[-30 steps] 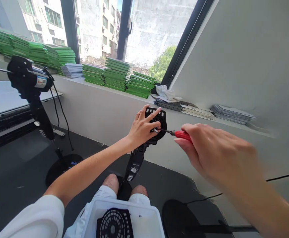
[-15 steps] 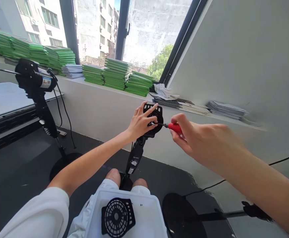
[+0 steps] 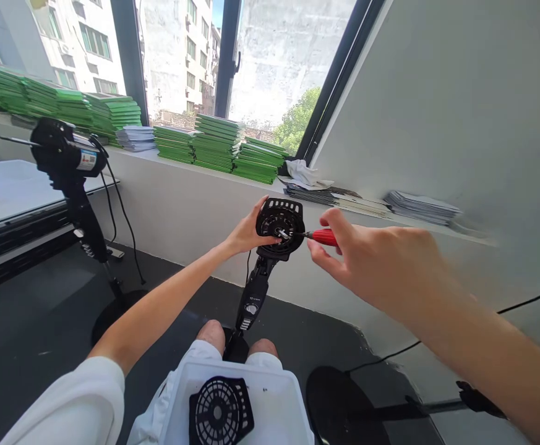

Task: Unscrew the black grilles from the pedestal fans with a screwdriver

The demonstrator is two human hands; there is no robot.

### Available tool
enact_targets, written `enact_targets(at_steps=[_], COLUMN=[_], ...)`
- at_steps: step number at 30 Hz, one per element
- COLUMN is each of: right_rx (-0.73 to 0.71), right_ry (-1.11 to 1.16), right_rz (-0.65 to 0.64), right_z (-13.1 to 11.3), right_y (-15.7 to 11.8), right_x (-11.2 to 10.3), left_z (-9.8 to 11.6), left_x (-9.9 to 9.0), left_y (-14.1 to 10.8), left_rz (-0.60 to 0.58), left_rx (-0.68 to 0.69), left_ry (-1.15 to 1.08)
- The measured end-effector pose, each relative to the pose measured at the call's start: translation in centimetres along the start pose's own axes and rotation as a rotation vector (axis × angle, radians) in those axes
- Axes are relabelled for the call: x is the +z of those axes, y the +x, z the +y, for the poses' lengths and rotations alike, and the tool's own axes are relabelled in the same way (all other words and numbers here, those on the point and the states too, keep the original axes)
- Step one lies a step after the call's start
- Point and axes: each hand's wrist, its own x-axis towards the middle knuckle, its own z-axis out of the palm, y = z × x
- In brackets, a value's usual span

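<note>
The left grip [image 3: 243,237] is clasped on the side of the black fan head [image 3: 281,207], its thumb reaching across the front near the metal shaft [image 3: 282,235]. The right grip [image 3: 374,250] is closed around the red-handled screwdriver [image 3: 324,237], whose blade points left into the fan head; whether its tip meets a screw is too small to tell. The fan stand [image 3: 253,293] slants down from the fan head, below and right of the left grip. Lower still, the white tray [image 3: 276,417] holds a black grille [image 3: 217,412]. Above both grips, green stacks [image 3: 216,145] and a white cloth [image 3: 303,173] lie on the window ledge [image 3: 190,176]. Far left of the left grip stands another fan unit [image 3: 72,154].
</note>
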Motion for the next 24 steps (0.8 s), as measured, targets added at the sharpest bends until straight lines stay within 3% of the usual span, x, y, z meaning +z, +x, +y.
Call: enact_targets(at_steps=[3, 6, 10, 14, 18, 24], right_rx=[0.003, 0.069, -0.064, 0.008, -0.09, 0.031], right_ry=[0.05, -0.048, -0.083, -0.126, 0.076, -0.134], right_rz=[-0.027, 0.016, 0.113, 0.147, 0.099, 0.024], right_z=[0.5, 1.2, 1.8, 2.1, 2.2, 2.4], right_y=[-0.2, -0.5, -1.0, -1.0, -0.7, 0.2], right_x=[0.6, 1.3, 2.1, 2.2, 1.9, 0.8], left_z=[0.4, 0.9, 0.8, 0.3, 0.1, 0.1], left_x=[-0.1, -0.5, -0.5, -0.1, -0.1, 0.0], left_y=[0.4, 0.7, 0.5, 0.1, 0.2, 0.0], left_rz=[-0.036, -0.084, -0.055, -0.025, -0.015, -0.022], left_rx=[0.017, 0.021, 0.007, -0.009, 0.005, 0.009], left_ry=[0.022, 0.078, 0.079, 0.072, 0.076, 0.042])
